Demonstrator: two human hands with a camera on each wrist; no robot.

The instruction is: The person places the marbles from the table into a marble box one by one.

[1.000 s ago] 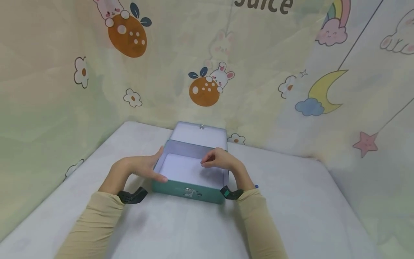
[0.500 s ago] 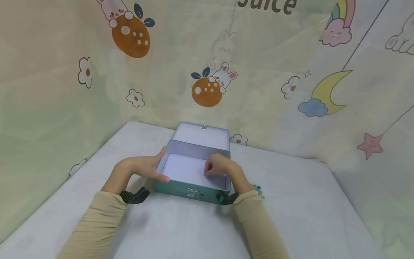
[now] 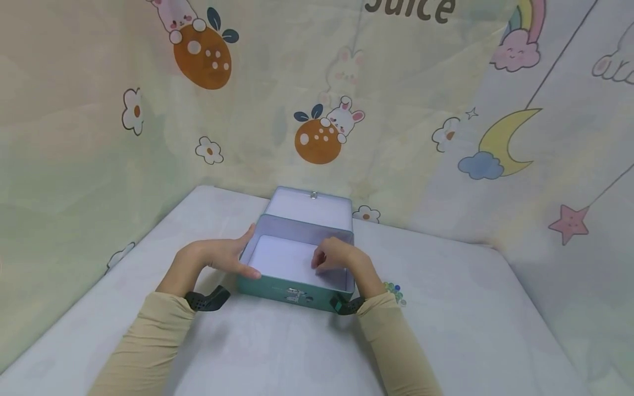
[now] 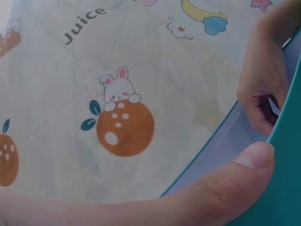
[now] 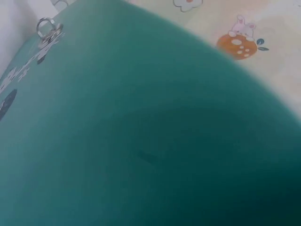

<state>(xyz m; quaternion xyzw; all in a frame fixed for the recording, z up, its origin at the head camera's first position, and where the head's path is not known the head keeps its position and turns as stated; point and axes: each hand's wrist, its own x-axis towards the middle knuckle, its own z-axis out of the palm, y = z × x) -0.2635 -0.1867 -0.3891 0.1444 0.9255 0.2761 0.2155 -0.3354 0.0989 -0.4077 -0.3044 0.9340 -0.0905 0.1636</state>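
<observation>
A teal tin box [image 3: 274,290] with a pale lining stands on the table, its lid [image 3: 311,210] folded back behind it. My left hand [image 3: 220,256] rests at its left front corner, fingers and thumb spread wide. In the left wrist view, the thumb [image 4: 235,186] lies on the box rim. My right hand [image 3: 337,257] reaches over the right wall into the box, fingers bent down with the tips low near the floor. Whether something is between those fingertips is hidden. Only the teal outer wall [image 5: 155,117] fills most of the right wrist view.
Several small glass beads or marbles [image 3: 396,293], green, clear and blue, lie on the table right of the box, partly behind the right forearm. A white cloth [image 3: 277,352] covers the table. A patterned curtain [image 3: 257,110] hangs behind and around it.
My right hand has lowered into the box and its fingers point further down. More of the beads show beside the right sleeve. The left hand stays at the box corner.
</observation>
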